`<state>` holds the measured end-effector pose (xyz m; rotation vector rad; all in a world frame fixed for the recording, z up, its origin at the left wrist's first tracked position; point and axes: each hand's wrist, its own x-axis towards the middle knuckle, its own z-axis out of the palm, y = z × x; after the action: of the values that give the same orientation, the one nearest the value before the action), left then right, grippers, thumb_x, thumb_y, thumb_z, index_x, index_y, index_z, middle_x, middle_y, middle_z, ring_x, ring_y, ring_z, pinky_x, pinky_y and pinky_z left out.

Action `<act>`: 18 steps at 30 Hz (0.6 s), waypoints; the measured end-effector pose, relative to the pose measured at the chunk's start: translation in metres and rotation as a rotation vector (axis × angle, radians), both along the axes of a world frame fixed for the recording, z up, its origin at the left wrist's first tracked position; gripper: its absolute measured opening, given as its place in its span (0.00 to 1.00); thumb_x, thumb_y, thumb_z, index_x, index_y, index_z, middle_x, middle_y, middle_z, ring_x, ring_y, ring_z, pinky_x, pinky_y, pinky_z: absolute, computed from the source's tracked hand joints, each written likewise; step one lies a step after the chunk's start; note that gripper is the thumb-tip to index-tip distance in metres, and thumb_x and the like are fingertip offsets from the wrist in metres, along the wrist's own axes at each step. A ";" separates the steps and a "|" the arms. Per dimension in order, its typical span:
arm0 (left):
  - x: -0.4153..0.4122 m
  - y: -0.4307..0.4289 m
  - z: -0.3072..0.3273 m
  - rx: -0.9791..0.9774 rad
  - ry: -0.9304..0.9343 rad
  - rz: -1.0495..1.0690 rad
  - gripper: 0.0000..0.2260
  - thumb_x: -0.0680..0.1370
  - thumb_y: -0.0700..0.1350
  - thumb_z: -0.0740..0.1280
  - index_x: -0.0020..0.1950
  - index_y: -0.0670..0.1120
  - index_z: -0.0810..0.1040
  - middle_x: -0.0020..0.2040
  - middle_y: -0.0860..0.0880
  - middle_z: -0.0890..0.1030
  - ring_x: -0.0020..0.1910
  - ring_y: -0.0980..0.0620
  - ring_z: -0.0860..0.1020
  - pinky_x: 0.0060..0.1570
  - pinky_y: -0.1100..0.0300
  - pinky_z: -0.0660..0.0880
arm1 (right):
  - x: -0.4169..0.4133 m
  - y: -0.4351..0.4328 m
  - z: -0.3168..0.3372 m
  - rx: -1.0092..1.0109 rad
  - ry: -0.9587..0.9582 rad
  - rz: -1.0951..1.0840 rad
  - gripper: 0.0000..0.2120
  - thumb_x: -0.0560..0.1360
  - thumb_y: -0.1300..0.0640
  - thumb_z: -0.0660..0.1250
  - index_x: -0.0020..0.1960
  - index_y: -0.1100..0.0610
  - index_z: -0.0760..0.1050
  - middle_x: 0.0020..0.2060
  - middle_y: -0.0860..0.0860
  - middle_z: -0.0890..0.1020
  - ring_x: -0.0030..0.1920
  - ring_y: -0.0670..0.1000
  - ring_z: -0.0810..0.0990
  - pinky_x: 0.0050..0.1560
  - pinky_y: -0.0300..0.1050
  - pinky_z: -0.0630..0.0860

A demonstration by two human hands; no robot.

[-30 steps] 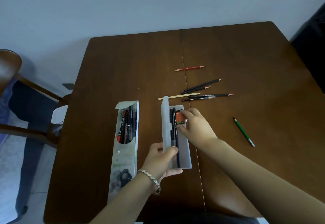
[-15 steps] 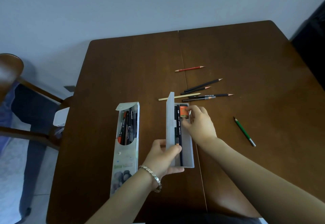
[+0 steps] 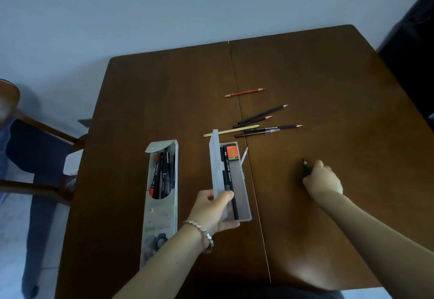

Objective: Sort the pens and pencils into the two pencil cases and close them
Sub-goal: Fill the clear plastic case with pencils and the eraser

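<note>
Dark brown wooden worktop (image 3: 164, 92) with a centre seam, against a pale blue-grey wall (image 3: 164, 5); brown wooden chair (image 3: 35, 132) at left.

I log a dark brown surface (image 3: 164, 87). Red pencil (image 3: 244, 92), green pencil (image 3: 306, 169). Orange eraser (image 3: 232, 152), green band. Frosted clear case (image 3: 239, 186); pale printed case (image 3: 159, 216), green lettering. Silver bracelet (image 3: 202, 228).

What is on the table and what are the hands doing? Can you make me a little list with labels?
left hand: holds the clear case at its near end
right hand: grips the green pencil on the table
clear case: lid up, black pencils and an orange eraser inside
printed case: flap open, pens inside
loose: red pencil and dark pencils beyond the clear case
</note>
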<state>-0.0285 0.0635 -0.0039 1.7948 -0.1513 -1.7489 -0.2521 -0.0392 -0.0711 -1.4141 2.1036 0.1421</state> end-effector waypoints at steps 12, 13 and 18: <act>-0.001 -0.006 0.002 -0.032 0.049 0.068 0.10 0.75 0.42 0.68 0.47 0.49 0.67 0.45 0.50 0.71 0.52 0.43 0.79 0.41 0.50 0.82 | 0.109 0.038 0.046 -0.200 -0.385 0.611 0.07 0.77 0.60 0.63 0.53 0.60 0.76 0.51 0.54 0.76 0.44 0.51 0.76 0.45 0.38 0.73; 0.002 -0.007 0.002 -0.033 0.050 0.077 0.09 0.75 0.41 0.68 0.47 0.49 0.67 0.46 0.49 0.72 0.49 0.44 0.79 0.42 0.50 0.82 | 0.111 0.032 0.045 -0.230 -0.422 0.569 0.06 0.76 0.60 0.63 0.51 0.59 0.76 0.50 0.54 0.77 0.44 0.50 0.76 0.45 0.38 0.73; 0.022 -0.017 0.003 -0.053 0.007 0.159 0.12 0.75 0.41 0.67 0.55 0.46 0.67 0.49 0.46 0.74 0.48 0.44 0.79 0.43 0.48 0.81 | 0.113 -0.017 0.019 -0.196 -0.362 0.198 0.12 0.77 0.55 0.64 0.58 0.59 0.71 0.50 0.56 0.79 0.45 0.53 0.79 0.42 0.43 0.78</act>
<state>-0.0060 0.0463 -0.0004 1.7138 -0.0494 -1.6243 -0.1393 -0.0563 -0.0521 -1.6238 1.7166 -0.2336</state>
